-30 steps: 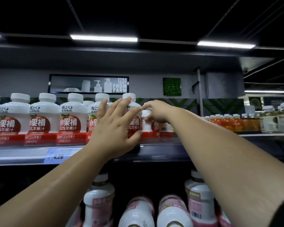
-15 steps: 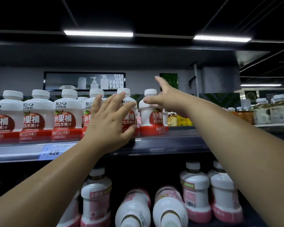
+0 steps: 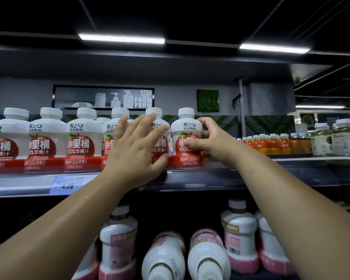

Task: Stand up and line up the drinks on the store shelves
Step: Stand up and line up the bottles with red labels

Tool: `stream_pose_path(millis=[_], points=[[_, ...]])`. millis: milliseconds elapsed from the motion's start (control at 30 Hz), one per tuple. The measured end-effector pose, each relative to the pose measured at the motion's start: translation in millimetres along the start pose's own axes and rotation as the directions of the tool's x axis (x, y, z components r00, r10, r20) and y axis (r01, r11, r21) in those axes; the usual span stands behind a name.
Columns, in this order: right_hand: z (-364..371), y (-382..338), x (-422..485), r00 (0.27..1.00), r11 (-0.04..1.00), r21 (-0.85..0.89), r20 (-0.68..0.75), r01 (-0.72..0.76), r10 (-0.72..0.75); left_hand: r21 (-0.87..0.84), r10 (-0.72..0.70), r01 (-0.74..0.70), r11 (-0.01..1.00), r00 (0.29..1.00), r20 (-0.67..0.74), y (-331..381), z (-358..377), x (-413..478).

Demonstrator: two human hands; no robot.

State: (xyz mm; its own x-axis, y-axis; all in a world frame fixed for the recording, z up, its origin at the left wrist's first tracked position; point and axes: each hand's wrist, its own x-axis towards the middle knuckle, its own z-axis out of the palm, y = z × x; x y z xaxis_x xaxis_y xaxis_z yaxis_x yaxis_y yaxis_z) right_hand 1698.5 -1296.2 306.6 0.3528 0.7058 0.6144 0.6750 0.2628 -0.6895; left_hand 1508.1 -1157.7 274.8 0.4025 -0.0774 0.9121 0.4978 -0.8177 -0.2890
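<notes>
The right hand grips the end bottle of the apple-juice row, with the thumb laid across the red label and the fingers curled round its three-o'clock side. The left hand is spread flat, its fingers pressing the front of the neighbouring bottle, which touches the end one at nine o'clock. Both bottles stand upright at the front edge of the upper shelf.

The bottles are squat, broad-based plastic. They are probably fairly heavy if full, steady on their feet and stiff enough to squeeze. The glossy sleeve looks slippery, so the wide belly seems a safer hold than the small cap.

The labels read 轻上, 水果桶 and 100%苹果汁, with NFC红心苹果汁 on the red band. The rest of the row runs off toward nine o'clock. A price tag at seven o'clock reads 4.20, and a sign at eleven o'clock says STRAIGHT FROM FARM. Orange drinks stand at three o'clock. At six o'clock, two pink-labelled bottles lie tipped over among upright ones.
</notes>
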Motion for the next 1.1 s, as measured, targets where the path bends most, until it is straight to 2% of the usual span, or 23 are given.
stream_pose_path(millis=[100,300,467,567,667,800,967,1100], points=[[3,1,-1,1.0,0.998,-0.068,-0.026,-0.007,0.005,0.007,-0.002,0.001,1.0,1.0,0.011,0,-1,0],[5,-5,-6,1.0,0.996,-0.094,-0.02,0.003,-0.005,0.02,0.003,-0.004,1.0,1.0,0.022,1,-2,0],[7,-14,-15,0.995,0.973,-0.226,-0.077,0.051,-0.07,0.006,-0.001,0.001,1.0,0.999,0.051,2,-3,0],[12,-29,-28,0.981,0.938,-0.328,-0.115,0.113,-0.158,-0.092,-0.028,0.036,0.995,0.996,0.079,0,-11,-2],[17,-40,-47,0.952,0.88,-0.445,-0.162,0.165,-0.261,-0.267,-0.078,0.1,0.959,0.993,0.093,0,-26,-14],[32,-48,-81,0.922,0.851,-0.476,-0.181,0.223,-0.342,-0.377,-0.03,0.057,0.925,0.997,0.077,0,-42,-41],[59,-48,-120,0.917,0.83,-0.51,-0.179,0.224,-0.358,-0.481,0.032,0.034,0.876,0.991,0.129,-6,-44,-82],[81,-38,-150,0.946,0.847,-0.506,-0.161,0.164,-0.28,-0.527,0.091,0.008,0.85,0.983,0.161,-3,-45,-111]])
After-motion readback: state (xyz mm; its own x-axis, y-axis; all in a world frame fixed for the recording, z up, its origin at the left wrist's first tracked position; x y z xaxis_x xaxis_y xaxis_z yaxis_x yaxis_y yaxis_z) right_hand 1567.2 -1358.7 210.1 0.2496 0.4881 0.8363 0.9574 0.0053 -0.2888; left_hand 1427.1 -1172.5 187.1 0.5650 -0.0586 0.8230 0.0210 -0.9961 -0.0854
